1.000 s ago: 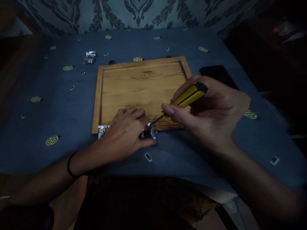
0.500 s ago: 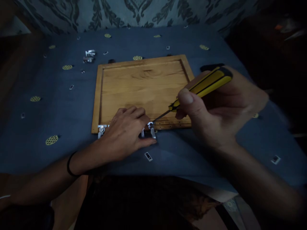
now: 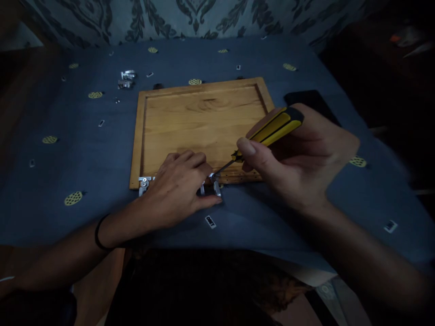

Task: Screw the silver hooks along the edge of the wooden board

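Head-cam view, dim light. A flat wooden panel w/ a raised frame lies centre of the table, its near edge towards the person, so the hardware on that edge sits within easy reach of both hands.

R hand, right of the panel's near corner, is closed around a screwdriver w/ a yellow & black handle, thumb along the top. The tool slants down and left, prob. so its thin tip can meet the fitting at the panel's edge; whether the tip is seated in a screw head can't be told.

L hand lies palm down over the near edge, fingers curled onto a metal hinge and thumb against its near side, seemingly pinning it flat so it won't shift. A black band circles that wrist. A second hinge sits at the panel's near left corner, untouched.

Surface: a dark blue cloth printed w/ small yellow dotted ovals covers the table. Behind it, a wall in a grey leafy damask pattern. A dark phone lies just past the R hand. Loose metal parts sit far left, well apart from the panel. A tiny label lies near the L hand
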The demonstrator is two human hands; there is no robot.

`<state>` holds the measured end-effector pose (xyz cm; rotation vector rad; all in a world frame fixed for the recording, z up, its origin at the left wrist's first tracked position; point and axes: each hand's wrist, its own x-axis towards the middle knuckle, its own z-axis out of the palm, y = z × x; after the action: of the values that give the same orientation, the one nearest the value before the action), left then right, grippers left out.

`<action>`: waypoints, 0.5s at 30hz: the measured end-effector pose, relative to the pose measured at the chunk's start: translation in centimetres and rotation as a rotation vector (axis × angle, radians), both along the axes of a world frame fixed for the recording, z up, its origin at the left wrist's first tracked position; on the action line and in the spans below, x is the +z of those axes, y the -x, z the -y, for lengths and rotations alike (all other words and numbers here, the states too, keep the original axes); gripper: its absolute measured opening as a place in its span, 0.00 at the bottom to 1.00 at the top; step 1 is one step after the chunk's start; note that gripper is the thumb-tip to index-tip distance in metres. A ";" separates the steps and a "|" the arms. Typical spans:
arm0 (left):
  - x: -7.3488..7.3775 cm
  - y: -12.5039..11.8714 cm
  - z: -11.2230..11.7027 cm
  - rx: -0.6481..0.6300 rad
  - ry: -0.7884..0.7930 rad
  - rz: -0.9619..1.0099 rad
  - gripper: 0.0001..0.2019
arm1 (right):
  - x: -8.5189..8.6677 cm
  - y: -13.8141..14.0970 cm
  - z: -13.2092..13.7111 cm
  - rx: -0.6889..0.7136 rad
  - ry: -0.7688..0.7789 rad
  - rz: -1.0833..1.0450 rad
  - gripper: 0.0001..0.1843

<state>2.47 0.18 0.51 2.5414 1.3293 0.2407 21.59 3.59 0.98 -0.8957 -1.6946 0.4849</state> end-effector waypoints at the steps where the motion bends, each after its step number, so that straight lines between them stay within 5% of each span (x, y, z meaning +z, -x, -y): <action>1: 0.0 0.0 0.0 0.000 0.004 -0.007 0.17 | 0.1 0.0 0.1 -0.012 0.016 0.017 0.20; 9: 0.0 0.0 0.0 -0.003 0.015 -0.018 0.18 | 0.4 -0.1 0.3 -0.005 0.021 0.067 0.22; 15: -0.1 0.0 0.0 0.001 0.010 0.002 0.16 | 0.6 -0.2 0.2 0.099 0.104 -0.034 0.11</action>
<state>2.43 0.18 0.45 2.5319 1.3281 0.2355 21.76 3.36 1.58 -0.8760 -1.7013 0.6562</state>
